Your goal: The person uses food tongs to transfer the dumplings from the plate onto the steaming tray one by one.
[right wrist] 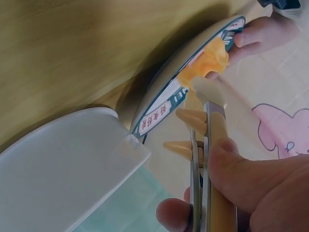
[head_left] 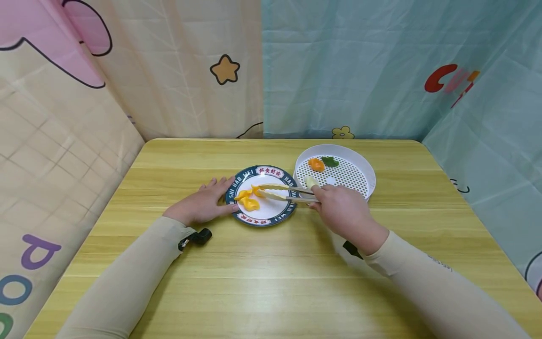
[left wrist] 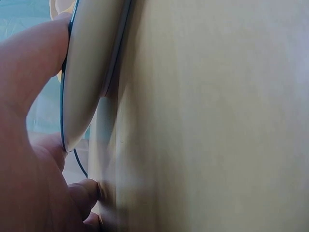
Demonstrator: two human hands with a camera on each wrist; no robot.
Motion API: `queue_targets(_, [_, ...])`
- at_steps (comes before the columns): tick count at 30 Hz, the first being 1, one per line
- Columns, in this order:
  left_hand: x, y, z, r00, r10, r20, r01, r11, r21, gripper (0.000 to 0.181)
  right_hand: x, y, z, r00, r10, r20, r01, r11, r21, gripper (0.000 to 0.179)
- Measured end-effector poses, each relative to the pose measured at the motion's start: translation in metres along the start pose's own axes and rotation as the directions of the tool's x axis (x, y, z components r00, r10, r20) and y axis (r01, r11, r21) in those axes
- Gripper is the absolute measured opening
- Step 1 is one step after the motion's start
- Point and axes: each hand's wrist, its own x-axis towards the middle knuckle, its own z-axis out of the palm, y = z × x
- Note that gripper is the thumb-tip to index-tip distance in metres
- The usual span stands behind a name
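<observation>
In the head view my left hand (head_left: 207,201) rests at the left side of a blue-rimmed plate (head_left: 279,219), with thumb and index finger touching the rim. Yellow dumplings (head_left: 250,203) lie on the plate's left half. My right hand (head_left: 345,212) grips steel tongs (head_left: 302,199) with pale tips. Those tips reach over the plate around an orange-yellow dumpling (head_left: 256,190); whether they pinch it I cannot tell. In the right wrist view the tongs (right wrist: 205,169) lie between thumb and fingers. The left wrist view has the plate's underside (left wrist: 91,72) beside the thumb.
Right of the plate stands a round white steamer tray (head_left: 371,181) with a perforated bottom. An orange dumpling (head_left: 316,165) and a green dumpling (head_left: 330,161) lie in it. A pale piece (head_left: 311,182) shows by my right hand. Curtains (head_left: 338,70) hang behind the wooden table (head_left: 262,278).
</observation>
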Motion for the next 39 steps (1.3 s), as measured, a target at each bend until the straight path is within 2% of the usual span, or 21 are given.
queue_targets(28, [0.0,0.001,-0.001,1.0,-0.009,0.002,0.009,1.0,-0.004,0.104,-0.001,0.009,0.002,0.997,-0.007,-0.079,0.012,0.998,0.064,0.026])
queue_targets(34, [0.0,0.0,0.0,1.0,-0.013,0.004,0.013,1.0,-0.003,0.104,-0.008,0.016,-0.007,0.994,0.007,-0.112,0.006,0.994,0.111,0.022])
queue_targets(39, [0.0,0.0,0.0,1.0,-0.012,0.004,0.012,1.0,-0.003,0.105,-0.019,0.03,-0.018,0.993,0.056,-0.1,-0.042,0.989,0.142,0.023])
